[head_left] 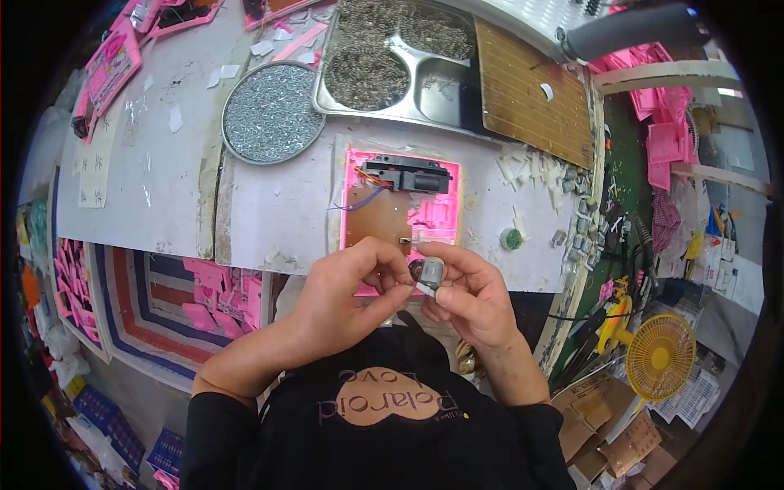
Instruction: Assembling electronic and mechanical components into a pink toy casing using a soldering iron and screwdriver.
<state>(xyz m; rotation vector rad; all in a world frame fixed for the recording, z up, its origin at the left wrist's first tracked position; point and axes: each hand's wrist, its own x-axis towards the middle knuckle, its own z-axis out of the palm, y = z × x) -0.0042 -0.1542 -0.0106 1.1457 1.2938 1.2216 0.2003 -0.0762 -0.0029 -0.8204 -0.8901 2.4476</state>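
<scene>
A small silver motor is pinched between the fingers and thumb of my right hand, above the near edge of the table. My left hand closes its thumb and forefinger on a small white plastic piece at the motor's near end. Whether that piece sits on the motor's shaft I cannot make out. Just beyond both hands lies a pink plastic housing with a brown panel in it. Across its far side is a black mechanism, with thin coloured wires running out to the left.
A round metal dish of small screws stands far left of the housing. Behind is a steel compartment tray of small metal parts, beside a brown board. White plastic pieces and several motors lie right; a yellow fan stands lower right.
</scene>
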